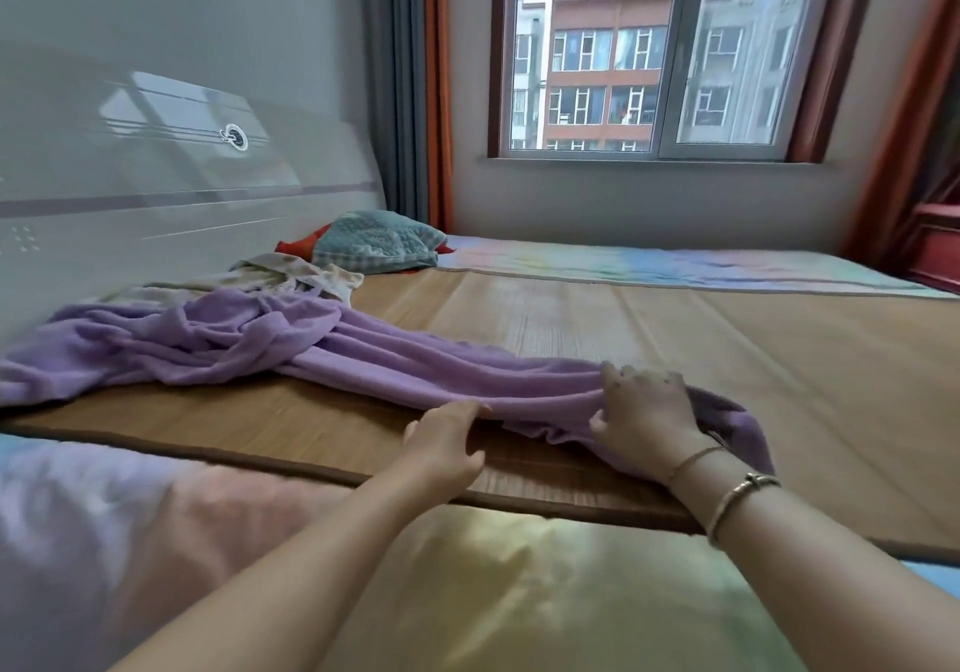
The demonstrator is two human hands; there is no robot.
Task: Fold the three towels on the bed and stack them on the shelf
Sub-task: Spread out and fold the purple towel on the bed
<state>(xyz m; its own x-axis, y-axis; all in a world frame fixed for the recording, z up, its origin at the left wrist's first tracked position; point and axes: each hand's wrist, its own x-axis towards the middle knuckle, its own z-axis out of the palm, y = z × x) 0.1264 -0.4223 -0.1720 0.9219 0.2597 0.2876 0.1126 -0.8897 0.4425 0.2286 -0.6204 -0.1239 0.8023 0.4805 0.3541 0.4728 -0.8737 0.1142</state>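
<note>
A long purple towel point(291, 338) lies crumpled across the bamboo mat point(675, 338) on the bed, stretching from the far left toward me. My right hand point(644, 406) grips the towel's near end, fingers curled into the bunched cloth. My left hand point(447, 437) rests on the mat with its fingertips touching the towel's near edge. Behind the purple one lies a cream patterned towel point(291, 276), crumpled near the headboard. A teal patterned cloth point(379, 242) sits further back, with a red cloth point(301, 245) partly hidden beneath it. No shelf is in view.
A glossy white headboard point(156, 177) runs along the left. A pastel rainbow sheet point(519, 593) covers the bed's near edge and far side. A window point(649, 47) with grey and orange curtains point(415, 84) faces me. Red furniture point(935, 245) stands at the far right.
</note>
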